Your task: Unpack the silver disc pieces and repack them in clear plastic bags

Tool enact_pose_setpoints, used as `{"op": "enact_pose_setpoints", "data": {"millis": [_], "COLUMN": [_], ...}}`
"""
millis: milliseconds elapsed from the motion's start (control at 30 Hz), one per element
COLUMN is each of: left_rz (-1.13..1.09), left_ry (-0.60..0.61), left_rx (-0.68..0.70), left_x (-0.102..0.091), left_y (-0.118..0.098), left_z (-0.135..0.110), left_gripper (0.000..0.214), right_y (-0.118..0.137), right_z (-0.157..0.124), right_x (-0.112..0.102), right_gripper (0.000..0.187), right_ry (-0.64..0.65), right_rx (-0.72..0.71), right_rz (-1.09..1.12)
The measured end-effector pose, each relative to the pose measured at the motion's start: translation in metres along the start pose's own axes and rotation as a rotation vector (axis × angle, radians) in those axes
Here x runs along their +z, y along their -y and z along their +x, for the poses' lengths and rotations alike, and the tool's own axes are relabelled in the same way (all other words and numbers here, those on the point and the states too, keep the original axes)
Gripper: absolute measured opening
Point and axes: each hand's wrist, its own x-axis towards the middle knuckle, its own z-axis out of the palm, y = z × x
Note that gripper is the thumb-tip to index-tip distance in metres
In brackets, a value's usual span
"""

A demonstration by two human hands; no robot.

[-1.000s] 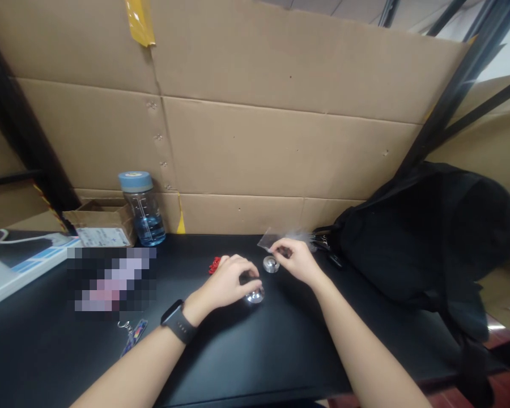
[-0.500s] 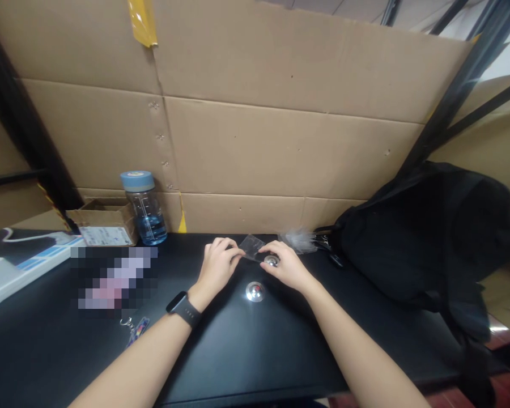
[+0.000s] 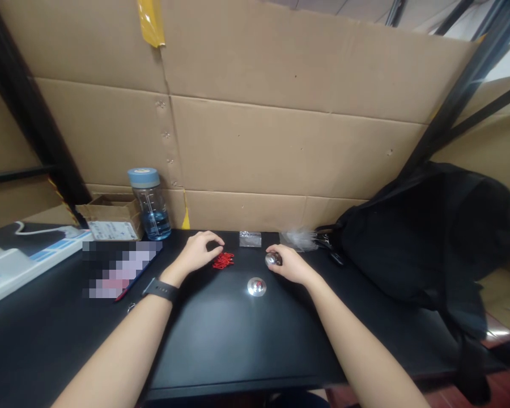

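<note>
My left hand (image 3: 199,250) rests on the black table (image 3: 238,345) with its fingers curled down, right beside a small red tangle of cord (image 3: 223,260); nothing shows inside its grip. My right hand (image 3: 288,264) pinches a small round silver piece (image 3: 272,259) at its fingertips. A second round silver dome (image 3: 256,286) with a red spot lies on the table between my wrists. A small clear plastic bag (image 3: 250,238) lies flat at the back, apart from both hands.
A blue-capped water bottle (image 3: 151,204) and a small cardboard box (image 3: 110,216) stand at the back left. A crumpled clear wrapper (image 3: 298,238) lies beside a black backpack (image 3: 425,232) on the right. A cardboard wall (image 3: 280,141) closes the back. A white power strip (image 3: 21,263) lies far left.
My left hand let go of the silver dome, then reached to the clear bag and now sits by the red cord. The bag lies flat at the back. My right hand holds the small silver piece.
</note>
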Motion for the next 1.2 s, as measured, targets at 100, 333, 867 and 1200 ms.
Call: {"op": "enact_pose_setpoints", "data": {"millis": [100, 333, 867, 1200], "left_rz": [-0.048, 0.06, 0.062, 0.017], "left_ry": [0.144, 0.273, 0.229, 0.15], "left_rx": [0.102, 0.145, 0.207, 0.192], "left_x": [-0.006, 0.006, 0.015, 0.007], "left_y": [-0.001, -0.01, -0.009, -0.017], "left_z": [-0.003, -0.005, -0.004, -0.002], "left_gripper": [0.021, 0.033, 0.009, 0.011], "right_y": [-0.002, -0.003, 0.005, 0.014], "right_z": [0.001, 0.002, 0.001, 0.002], "right_x": [-0.001, -0.004, -0.008, -0.009], "right_gripper": [0.041, 0.041, 0.039, 0.04], "right_ry": [0.003, -0.02, -0.059, -0.136], "right_rx": [0.014, 0.021, -0.016, -0.034], "right_rz": [0.025, 0.074, 0.115, 0.163]}}
